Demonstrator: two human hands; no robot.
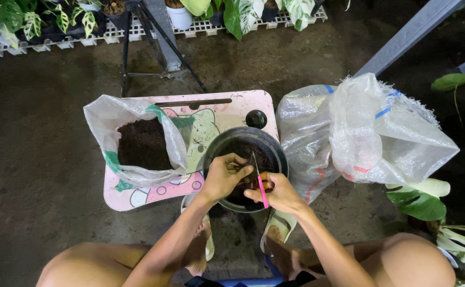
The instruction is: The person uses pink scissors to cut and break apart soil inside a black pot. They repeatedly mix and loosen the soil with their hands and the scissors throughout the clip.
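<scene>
While both hands are meeting over the black pot [217,146] at frame centre, the right hand [278,194] is gripping a pink-handled blade [259,181], its long axis running up-left toward the left hand [223,176], which is closing on something unclear.

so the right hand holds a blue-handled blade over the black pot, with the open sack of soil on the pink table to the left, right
Not quite: the handle is pink, not blue. The head view shows the right hand holding a pink-handled blade over the black pot, with the left hand beside it. The open sack of soil does sit on the pink table to the left.
</scene>
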